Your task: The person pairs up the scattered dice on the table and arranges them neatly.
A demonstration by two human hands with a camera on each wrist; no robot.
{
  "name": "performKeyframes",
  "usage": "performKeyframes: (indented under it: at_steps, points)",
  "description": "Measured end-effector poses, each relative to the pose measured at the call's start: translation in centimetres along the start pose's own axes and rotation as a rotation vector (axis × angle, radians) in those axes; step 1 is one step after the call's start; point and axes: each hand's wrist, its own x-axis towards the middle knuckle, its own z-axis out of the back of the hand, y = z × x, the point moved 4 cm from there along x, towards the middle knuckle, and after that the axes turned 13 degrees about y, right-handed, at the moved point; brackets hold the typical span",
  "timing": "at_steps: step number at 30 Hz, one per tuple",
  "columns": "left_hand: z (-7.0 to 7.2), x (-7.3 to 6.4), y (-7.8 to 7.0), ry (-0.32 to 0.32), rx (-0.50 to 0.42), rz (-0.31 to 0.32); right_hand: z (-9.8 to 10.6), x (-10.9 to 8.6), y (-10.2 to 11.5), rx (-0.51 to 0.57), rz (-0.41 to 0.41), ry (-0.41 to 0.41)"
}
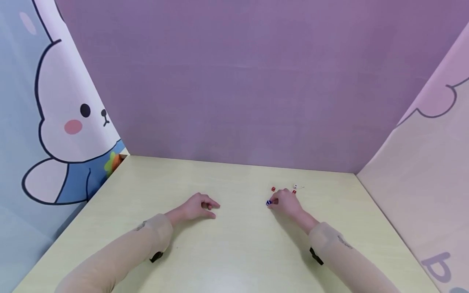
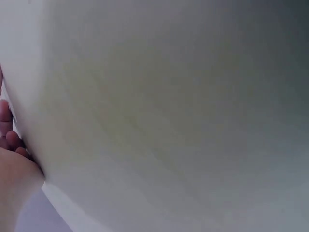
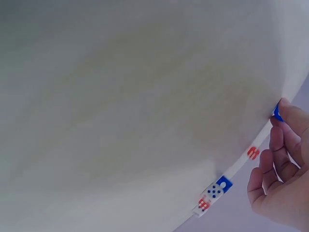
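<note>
Between the thumb and index finger of my right hand [image 1: 287, 202] a small blue die [image 1: 268, 202] with white pips is pinched, low over the table. The right wrist view shows the same pinch, with the blue die partly covered by the fingertips [image 3: 286, 104]. A red die [image 1: 273, 189] lies just beyond this hand. Another red die [image 1: 294, 191] and a white die [image 1: 294, 186] sit together behind the knuckles. My left hand [image 1: 198, 206] is at the table's middle left, thumb and fingers apart, holding nothing.
The pale table [image 1: 227, 252] ends at a purple panel [image 1: 234, 89] at the back. Printed cloths hang at both sides, the left one with a cartoon rabbit [image 1: 69, 114]. In the right wrist view, another blue die [image 3: 224, 184] lies beside a white die with blue pips [image 3: 212, 191].
</note>
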Motion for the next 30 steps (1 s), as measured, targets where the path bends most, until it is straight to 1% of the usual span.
performKeyframes:
  at_steps: [4,12,18,22,24,25,27,30]
  points:
    - [-0.2,0.1,-0.2,-0.02,0.014,0.011,-0.4,-0.8,1.3,0.003,0.036,0.006]
    - [-0.3,-0.1,-0.5,-0.076,0.055,0.036,-1.1,-2.0,5.7,-0.053,0.193,0.027]
    - [-0.3,-0.4,-0.8,-0.09,0.047,0.057,-1.9,-2.0,8.4,-0.067,0.25,0.057]
    - [-0.4,-0.3,-1.1,-0.124,0.097,0.076,-2.3,-1.4,9.8,-0.056,0.268,0.082]
    - [-0.6,0.0,-1.3,-0.13,0.138,0.077,-2.6,-0.9,10.3,-0.029,0.27,0.099]
    - [-0.7,0.2,-1.4,-0.128,0.153,0.075,-2.8,-0.7,10.5,0.002,0.264,0.112]
    - [-0.9,0.5,-1.5,-0.119,0.176,0.065,-3.2,-0.1,10.8,0.087,0.246,0.139]
    - [-1.2,1.1,-1.6,-0.103,0.177,0.047,-3.5,0.6,10.8,0.222,0.219,0.156]
